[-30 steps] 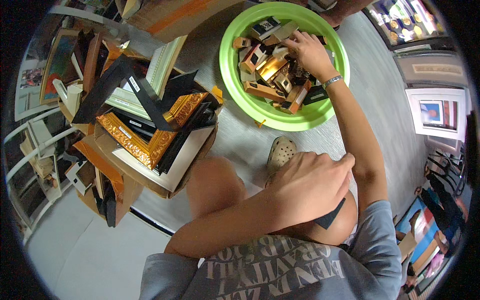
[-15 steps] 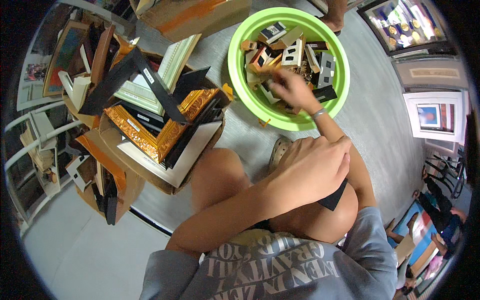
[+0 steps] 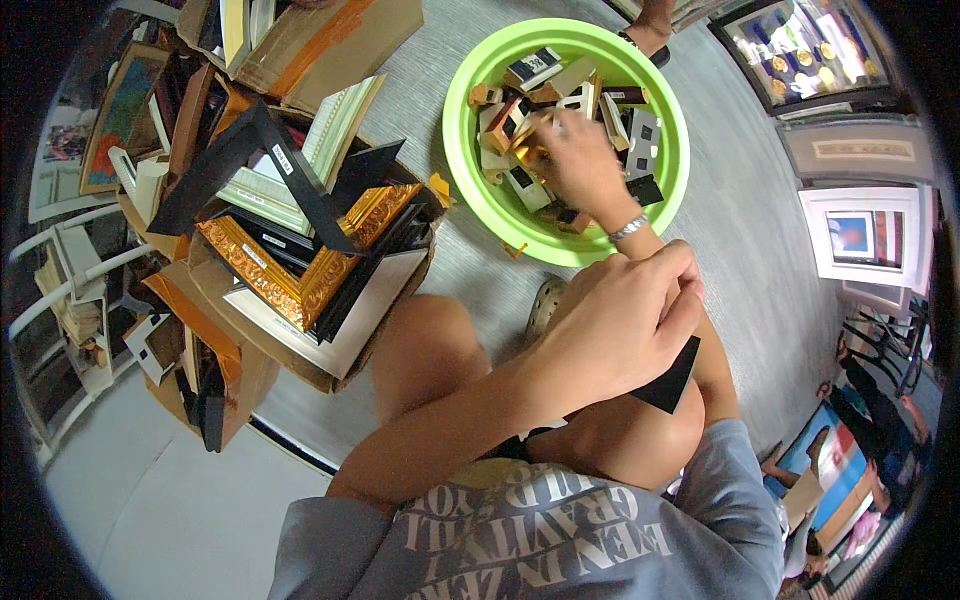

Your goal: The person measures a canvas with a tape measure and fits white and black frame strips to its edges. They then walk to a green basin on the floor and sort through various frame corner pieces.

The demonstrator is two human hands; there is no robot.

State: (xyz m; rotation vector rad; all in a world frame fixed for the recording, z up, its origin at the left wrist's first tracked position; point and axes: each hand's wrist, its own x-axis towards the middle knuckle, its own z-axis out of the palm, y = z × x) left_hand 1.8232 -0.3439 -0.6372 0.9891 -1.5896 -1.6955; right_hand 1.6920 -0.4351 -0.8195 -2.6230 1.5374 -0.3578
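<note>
My left hand (image 3: 635,320) is closed over my right forearm and knee, fingers curled. From beneath it juts a flat black piece with a pointed corner (image 3: 672,380), which it appears to grip. My right hand (image 3: 585,165), a bracelet at its wrist, reaches into a lime-green round basin (image 3: 458,150). Its fingers are blurred, next to a gold-coloured piece (image 3: 528,150), and whether they hold it is unclear. Short frame-moulding pieces in white, black, brown and grey fill the basin, among them a grey one (image 3: 643,140) and a dark labelled one (image 3: 533,68).
To the left, a cardboard box (image 3: 380,350) holds an ornate gold frame corner (image 3: 290,285), a black one (image 3: 290,165) and a pale green one (image 3: 335,130). More boxes stand around it. Another person's foot (image 3: 652,38) is behind the basin. Framed pictures (image 3: 865,235) line the right side.
My right hand has shifted a little within the basin, its fingers now by the gold-coloured piece. The view has moved slightly; my left hand stays over my right forearm.
</note>
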